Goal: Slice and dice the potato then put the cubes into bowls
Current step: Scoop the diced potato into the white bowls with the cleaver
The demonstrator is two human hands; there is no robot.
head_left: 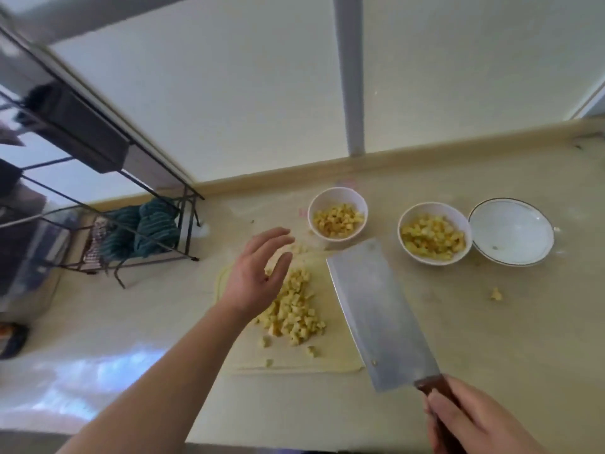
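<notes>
Potato cubes (296, 309): small, light, firm, wet-slick; heaped mid cutting board (294, 363), near counter (491, 322). Best scooped in bulk on flat cleaver (379, 314) blade, not pinched.
Left hand (258, 273): spread, hovering over heap.
Right hand (474, 421): wrapped round wooden handle.
Two white bowls, left bowl (337, 213) and right bowl (433, 232), part-filled; shallow dish (510, 231) far right.

The right hand (471, 421) holds a big knife (376, 309) by its handle; the left hand (258, 273) hangs flat above potato cubes (294, 309) on the board (294, 363); two bowls (337, 213) hold cubes.
</notes>
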